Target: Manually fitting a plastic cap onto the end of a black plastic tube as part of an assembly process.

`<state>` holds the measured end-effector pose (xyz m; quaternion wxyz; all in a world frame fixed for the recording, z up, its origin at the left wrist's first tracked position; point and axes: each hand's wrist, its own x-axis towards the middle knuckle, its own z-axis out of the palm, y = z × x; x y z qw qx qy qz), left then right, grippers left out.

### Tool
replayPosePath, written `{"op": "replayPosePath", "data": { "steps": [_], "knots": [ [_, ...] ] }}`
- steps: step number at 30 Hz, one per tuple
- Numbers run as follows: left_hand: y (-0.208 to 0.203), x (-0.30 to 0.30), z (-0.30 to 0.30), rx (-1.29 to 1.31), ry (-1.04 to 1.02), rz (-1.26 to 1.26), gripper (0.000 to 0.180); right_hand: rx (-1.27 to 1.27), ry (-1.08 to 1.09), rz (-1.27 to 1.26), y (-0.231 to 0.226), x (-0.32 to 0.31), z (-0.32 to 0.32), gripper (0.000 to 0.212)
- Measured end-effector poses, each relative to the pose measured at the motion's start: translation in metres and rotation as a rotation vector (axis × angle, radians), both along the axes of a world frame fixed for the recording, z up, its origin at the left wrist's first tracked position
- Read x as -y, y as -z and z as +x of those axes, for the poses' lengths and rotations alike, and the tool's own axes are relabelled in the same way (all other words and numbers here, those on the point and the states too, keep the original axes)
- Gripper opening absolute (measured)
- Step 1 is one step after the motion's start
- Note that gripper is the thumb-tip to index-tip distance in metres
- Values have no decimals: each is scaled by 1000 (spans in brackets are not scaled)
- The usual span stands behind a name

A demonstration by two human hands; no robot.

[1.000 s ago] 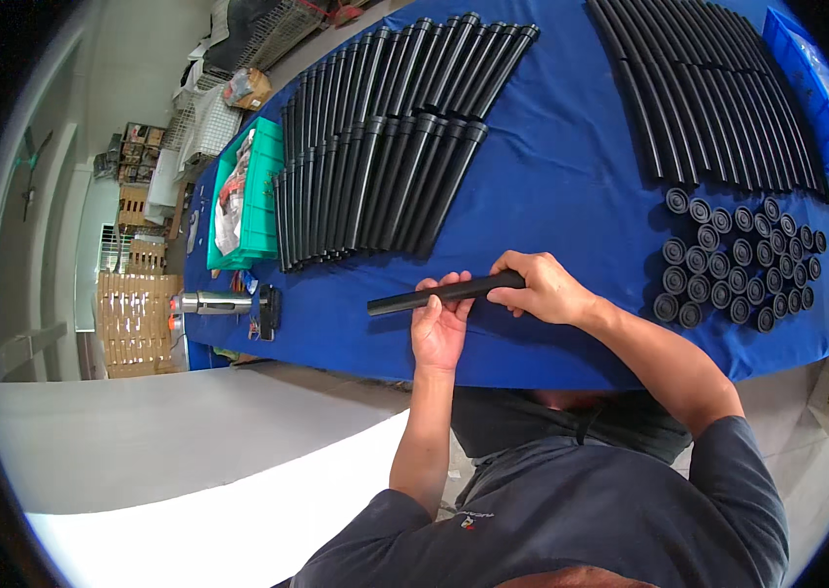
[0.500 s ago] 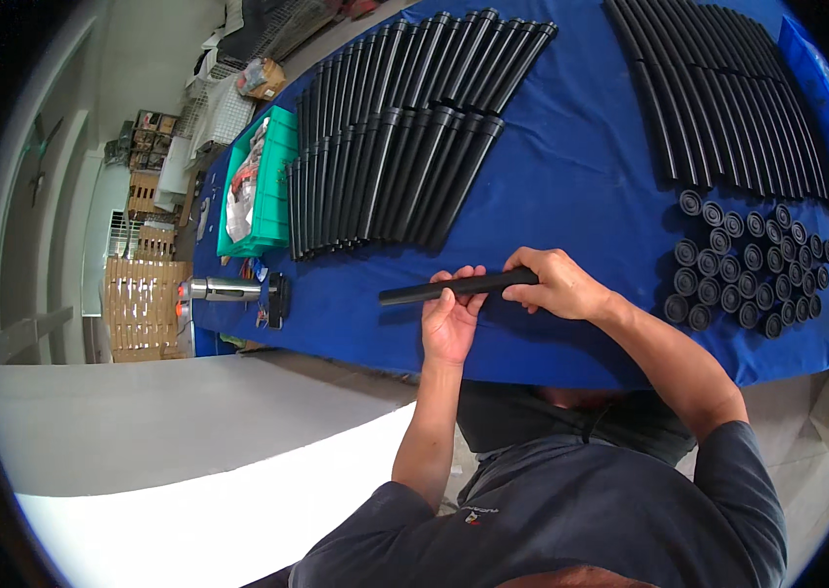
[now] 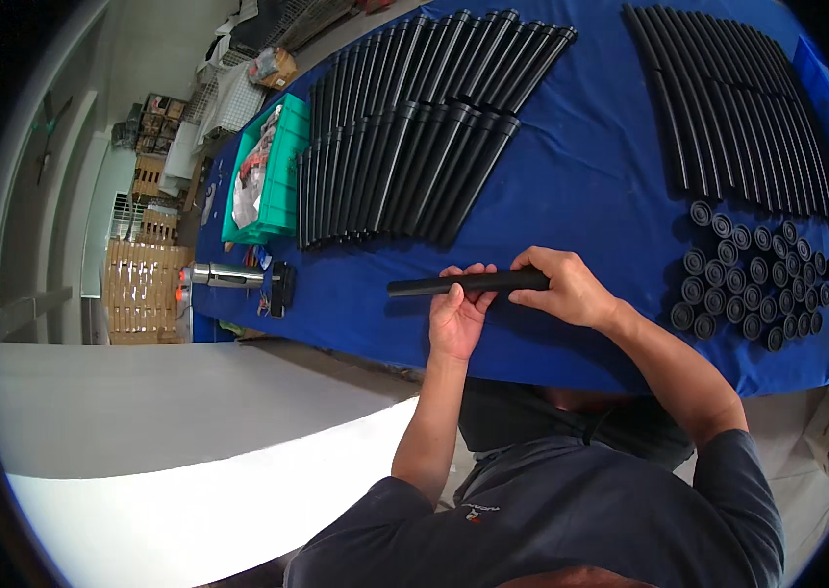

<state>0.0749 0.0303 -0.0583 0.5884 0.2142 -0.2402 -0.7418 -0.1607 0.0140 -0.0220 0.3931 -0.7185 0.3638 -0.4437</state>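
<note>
From my head camera, my left hand (image 3: 455, 316) and right hand (image 3: 563, 289) both grip one black tube (image 3: 463, 284), which lies level just above the blue desk (image 3: 581, 186). My left fingers (image 3: 463, 272) curl shut over its middle; my right fingers are wrapped tight around its right end. Beyond my fingers lies a batch of long black tubes (image 3: 404, 157), and more tubes (image 3: 738, 108) lie past my right fingers. Right of my right fingers stand small black caps (image 3: 753, 279). Far left of my left fingers sits a green bin (image 3: 282, 167)
</note>
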Motion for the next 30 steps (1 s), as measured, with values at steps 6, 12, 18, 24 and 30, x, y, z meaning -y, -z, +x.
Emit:
{"op": "replayPosePath", "data": {
  "steps": [6, 12, 18, 24, 30],
  "knots": [
    [-2, -2, -1, 18, -24, 27, 22, 101, -104, 392, -5, -3, 2, 29],
    [-4, -3, -3, 33, -33, 35, 22, 120, -89, 406, -2, -3, 4, 24],
    [-4, -1, -3, 10, -45, 72, 22, -19, 12, -65, 3, -4, 5, 32],
    [-4, 0, -2, -10, -27, 32, 22, 138, -136, 442, -2, 1, 2, 28],
    [-4, 0, -3, -2, -12, 11, 23, 105, -142, 467, -4, 1, 2, 25]
  ]
}}
